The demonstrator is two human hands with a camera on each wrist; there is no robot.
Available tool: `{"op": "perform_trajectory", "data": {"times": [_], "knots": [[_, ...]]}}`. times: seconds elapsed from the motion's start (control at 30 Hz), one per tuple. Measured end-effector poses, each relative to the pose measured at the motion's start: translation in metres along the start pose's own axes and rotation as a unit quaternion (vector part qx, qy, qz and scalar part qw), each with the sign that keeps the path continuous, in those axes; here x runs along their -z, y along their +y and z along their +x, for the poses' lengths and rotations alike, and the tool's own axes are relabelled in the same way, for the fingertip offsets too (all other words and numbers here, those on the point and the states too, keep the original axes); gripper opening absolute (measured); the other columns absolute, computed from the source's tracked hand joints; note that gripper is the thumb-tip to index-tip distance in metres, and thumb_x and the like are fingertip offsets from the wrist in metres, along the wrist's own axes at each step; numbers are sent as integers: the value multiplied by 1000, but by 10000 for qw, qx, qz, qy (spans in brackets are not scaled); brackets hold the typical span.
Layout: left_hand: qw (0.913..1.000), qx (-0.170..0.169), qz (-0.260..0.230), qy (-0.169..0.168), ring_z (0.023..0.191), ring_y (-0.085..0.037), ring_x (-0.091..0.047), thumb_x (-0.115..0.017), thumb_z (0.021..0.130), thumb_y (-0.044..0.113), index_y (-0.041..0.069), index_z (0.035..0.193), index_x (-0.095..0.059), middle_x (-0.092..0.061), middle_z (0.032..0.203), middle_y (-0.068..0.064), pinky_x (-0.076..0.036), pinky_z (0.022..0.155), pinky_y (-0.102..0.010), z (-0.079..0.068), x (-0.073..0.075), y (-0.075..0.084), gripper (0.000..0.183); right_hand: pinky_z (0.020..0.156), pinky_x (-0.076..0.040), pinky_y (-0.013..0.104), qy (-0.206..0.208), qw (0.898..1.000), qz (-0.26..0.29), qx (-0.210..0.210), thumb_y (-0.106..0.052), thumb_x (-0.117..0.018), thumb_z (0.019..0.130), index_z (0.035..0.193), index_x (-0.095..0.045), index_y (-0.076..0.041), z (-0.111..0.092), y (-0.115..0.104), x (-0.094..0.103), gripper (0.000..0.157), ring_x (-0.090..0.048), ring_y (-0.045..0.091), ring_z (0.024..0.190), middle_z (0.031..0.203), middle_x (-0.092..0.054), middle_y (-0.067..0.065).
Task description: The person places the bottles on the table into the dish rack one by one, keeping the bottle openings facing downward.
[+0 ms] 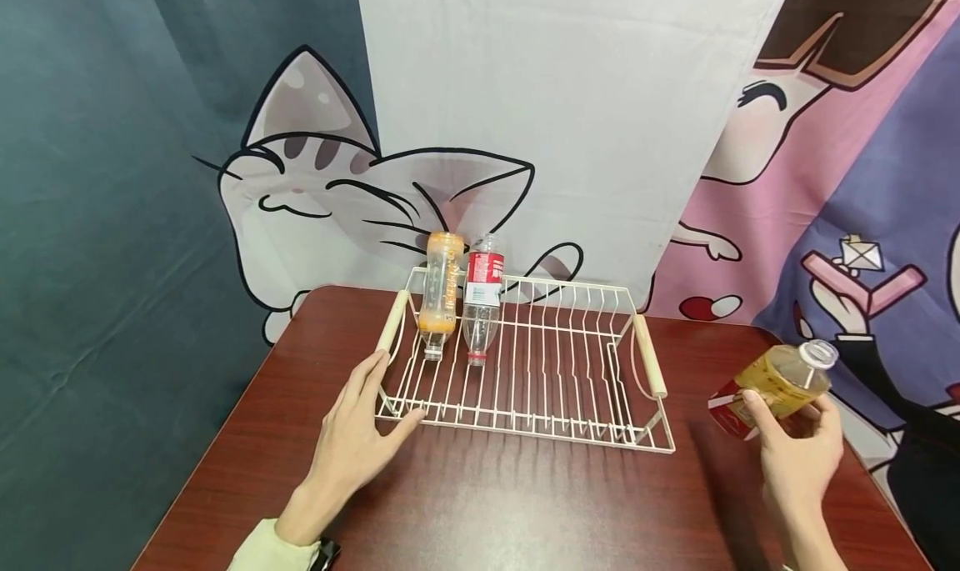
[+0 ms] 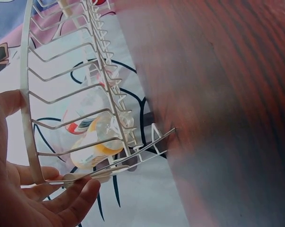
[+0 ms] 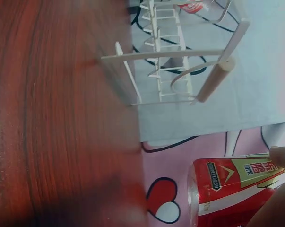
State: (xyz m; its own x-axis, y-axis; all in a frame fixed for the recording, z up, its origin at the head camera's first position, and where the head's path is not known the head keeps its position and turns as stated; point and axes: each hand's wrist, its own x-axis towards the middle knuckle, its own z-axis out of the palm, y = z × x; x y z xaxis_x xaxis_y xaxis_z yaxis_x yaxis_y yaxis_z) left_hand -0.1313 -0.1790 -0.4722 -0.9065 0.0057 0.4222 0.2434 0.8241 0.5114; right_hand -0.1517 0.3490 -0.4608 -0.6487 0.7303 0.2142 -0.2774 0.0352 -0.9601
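A cream wire dish rack (image 1: 540, 371) with pale wooden handles stands on the table. My left hand (image 1: 358, 438) holds its front left corner, fingers at the handle and thumb on the front rail; the left wrist view shows the fingertips (image 2: 88, 191) around that corner. An orange-patterned plastic bottle (image 1: 441, 292) and a clear bottle with a red-and-white label (image 1: 483, 292) lean neck down in the rack's left part. To the right of the rack, my right hand (image 1: 802, 446) grips a plastic drink bottle (image 1: 772, 383) with a yellow-and-red label, tilted with its neck up and to the right.
The dark red-brown wooden table (image 1: 510, 504) extends in front of and beside the rack. Right behind it hangs a cloth backdrop (image 1: 585, 121) printed with a cartoon cat and other figures. The rack's right wooden handle (image 1: 649, 356) stands between the rack slots and the held bottle.
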Motion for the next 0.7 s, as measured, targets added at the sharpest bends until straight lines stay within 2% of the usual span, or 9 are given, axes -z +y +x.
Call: {"op": "perform_trajectory", "data": {"times": [0.17, 0.5, 0.57, 0.7], "knots": [[10000, 10, -7, 5, 147, -40, -56, -90, 91, 47, 10, 169, -45, -45, 170, -6, -55, 100, -69, 0, 0, 0, 98, 79, -50, 9, 93, 9998, 121, 126, 15, -86, 84, 131, -73, -15, -11, -10, 5, 57, -62, 11, 96, 111, -70, -2], [10000, -16, -31, 42, 147, -39, -55, -89, 92, 49, 9, 169, -46, -46, 170, -6, -55, 101, -69, 0, 0, 0, 97, 85, -52, 8, 7, 9995, 109, 292, 18, -85, 83, 138, -72, -10, -25, -19, 8, 64, -65, 10, 101, 117, -73, -2], [10000, -14, -30, 36, 147, -39, -55, -89, 92, 49, 9, 169, -46, -46, 170, -6, -55, 101, -69, 0, 0, 0, 97, 86, -51, 8, 22, 9993, -122, 342, 17, -86, 82, 141, -72, -11, -27, -20, 9, 66, -66, 9, 102, 119, -74, -4], [10000, -25, -21, 40, 147, -39, -55, -89, 92, 49, 11, 169, -45, -46, 169, -7, -55, 101, -69, 0, 0, 0, 97, 86, -47, 10, 22, 9915, -1106, 685, 10, -90, 82, 146, -71, -16, -33, -25, 10, 71, -66, 5, 105, 120, -73, -13]]}}
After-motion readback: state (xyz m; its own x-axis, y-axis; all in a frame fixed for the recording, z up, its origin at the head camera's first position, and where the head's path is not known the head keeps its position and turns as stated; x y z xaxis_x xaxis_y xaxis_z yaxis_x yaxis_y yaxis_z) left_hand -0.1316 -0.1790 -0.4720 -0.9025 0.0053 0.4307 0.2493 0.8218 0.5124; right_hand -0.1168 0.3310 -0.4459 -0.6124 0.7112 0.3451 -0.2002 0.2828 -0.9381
